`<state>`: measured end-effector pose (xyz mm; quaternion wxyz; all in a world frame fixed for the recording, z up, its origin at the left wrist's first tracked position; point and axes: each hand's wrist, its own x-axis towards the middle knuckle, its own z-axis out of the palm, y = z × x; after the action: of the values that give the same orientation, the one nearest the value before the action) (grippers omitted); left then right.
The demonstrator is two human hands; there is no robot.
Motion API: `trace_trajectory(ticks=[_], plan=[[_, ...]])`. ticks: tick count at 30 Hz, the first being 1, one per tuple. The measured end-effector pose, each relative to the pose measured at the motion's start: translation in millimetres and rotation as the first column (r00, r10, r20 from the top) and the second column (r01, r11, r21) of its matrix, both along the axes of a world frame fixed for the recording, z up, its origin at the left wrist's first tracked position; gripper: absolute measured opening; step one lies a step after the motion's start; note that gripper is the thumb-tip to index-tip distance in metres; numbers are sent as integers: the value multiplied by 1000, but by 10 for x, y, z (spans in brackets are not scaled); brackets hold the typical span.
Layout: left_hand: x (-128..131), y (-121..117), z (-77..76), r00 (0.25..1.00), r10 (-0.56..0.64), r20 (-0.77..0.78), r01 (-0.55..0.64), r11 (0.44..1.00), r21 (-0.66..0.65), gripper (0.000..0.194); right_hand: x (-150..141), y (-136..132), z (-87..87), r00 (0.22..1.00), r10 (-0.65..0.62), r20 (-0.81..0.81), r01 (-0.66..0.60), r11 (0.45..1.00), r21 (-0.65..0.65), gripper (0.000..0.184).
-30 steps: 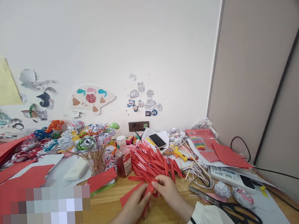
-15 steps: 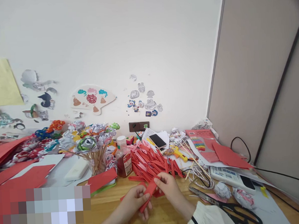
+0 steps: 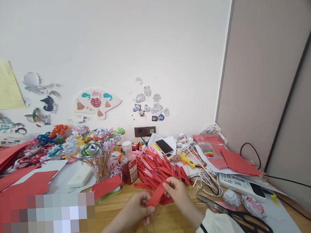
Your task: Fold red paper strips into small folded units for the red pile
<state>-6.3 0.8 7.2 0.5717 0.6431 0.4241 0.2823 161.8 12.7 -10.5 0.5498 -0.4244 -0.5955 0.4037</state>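
Observation:
A red paper strip (image 3: pixel 157 195) stretches slantwise between my two hands, above the front of the wooden table. My left hand (image 3: pixel 140 206) pinches its lower left end between thumb and fingers. The upper right end is gripped by my right hand (image 3: pixel 175 192), thumb on top. Just behind the hands lies a heap of folded red paper pieces (image 3: pixel 158 165), some of them pink. More red paper shows partly under the strip and my right hand. A bottle of red sauce (image 3: pixel 129 165) stands at the heap's left side.
Black-handled scissors (image 3: pixel 238 213) and crumpled paper balls (image 3: pixel 231 197) lie to the right. Behind them are a yellow glue gun (image 3: pixel 187 160), a phone (image 3: pixel 164 147) and a coiled cord (image 3: pixel 208 185). Paper flowers (image 3: pixel 90 148) and a cup of sticks (image 3: pixel 102 169) stand left.
The red strip now lies flatter and shows more of its length between my hands. My right hand has shifted slightly up and right; the left has moved a little left.

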Motion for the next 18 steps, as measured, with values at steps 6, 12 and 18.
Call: trace_trajectory(ticks=[6,12,18], plan=[[34,7,21,998,67,-15,-67,998,0,33,-8,-19,23,983,69,-170,-86,992,-93,31],[50,22,-36,999,31,-38,-31,1000,4,37,-128,-115,-78,950,295,-105,-313,909,-275,38],[39,-8,-19,998,-46,-39,46,999,-4,36,-79,-68,-73,960,277,-34,-277,931,-239,41]])
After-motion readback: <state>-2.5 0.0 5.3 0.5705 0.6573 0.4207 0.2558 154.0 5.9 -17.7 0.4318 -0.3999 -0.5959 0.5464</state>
